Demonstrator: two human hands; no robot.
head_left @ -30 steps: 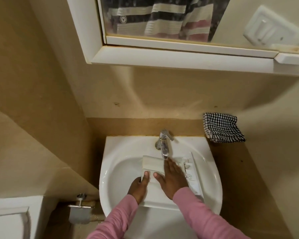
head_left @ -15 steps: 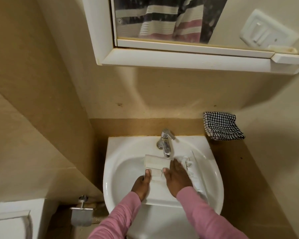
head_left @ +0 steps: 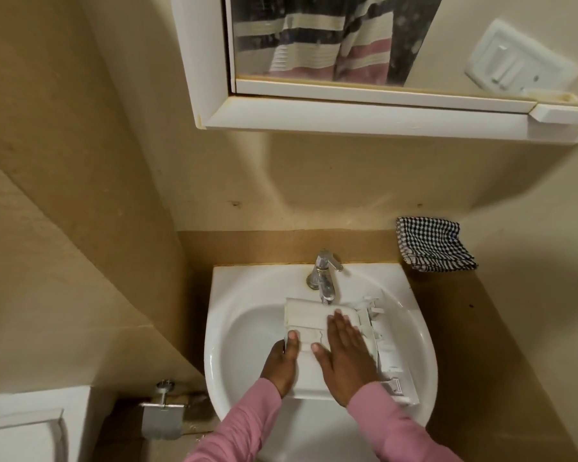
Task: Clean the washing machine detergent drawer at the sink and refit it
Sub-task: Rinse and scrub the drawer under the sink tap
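Note:
The white detergent drawer (head_left: 306,320) lies across the white sink (head_left: 234,328), its far end under the chrome tap (head_left: 324,278). My left hand (head_left: 282,365) grips the drawer's left edge, thumb on top. My right hand (head_left: 346,351) lies flat on the drawer with straight fingers pointing at the tap. A second white plastic part (head_left: 392,371) with ribs and a label lies along the drawer's right side in the basin. Whether water runs from the tap I cannot tell.
A black-and-white checked cloth (head_left: 434,245) sits on the ledge right of the sink. A white mirror cabinet (head_left: 347,118) hangs above. A metal toilet-roll holder (head_left: 162,411) and a white toilet cistern (head_left: 24,428) are at lower left.
My right hand has slid a little back along the drawer, away from the tap. The camera has shifted so the sink sits further right in view.

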